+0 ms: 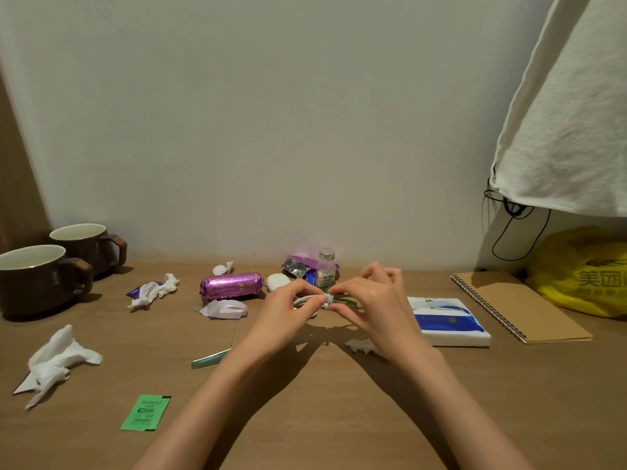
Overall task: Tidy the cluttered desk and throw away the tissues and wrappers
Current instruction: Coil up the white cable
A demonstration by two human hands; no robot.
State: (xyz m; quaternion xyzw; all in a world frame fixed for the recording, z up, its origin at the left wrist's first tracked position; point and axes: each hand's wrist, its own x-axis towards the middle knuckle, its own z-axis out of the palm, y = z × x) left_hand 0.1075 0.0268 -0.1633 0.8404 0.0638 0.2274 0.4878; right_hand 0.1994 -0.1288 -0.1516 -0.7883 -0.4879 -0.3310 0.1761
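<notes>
Pinching cable (308, 299) — hands (288, 312) (371, 298) over desk (305, 412)

The left hand (286, 310) and right hand (369, 296) pinched a coiled white cable (305, 299) together above the wooden desk (322, 418). From them, two brown mugs (37, 279) stood at nine o'clock, a crumpled tissue (57, 361) lay at eight, a green sachet (146, 412) at seven, a spiral notebook (519, 307) at three.

Table (305, 418): matt wood-grain. Purple wrapper (231, 285): glossy foil. Tissue (154, 290) left of wrapper: crumpled soft paper. Notebook (519, 305) right of wrapper: matt card cover.
</notes>
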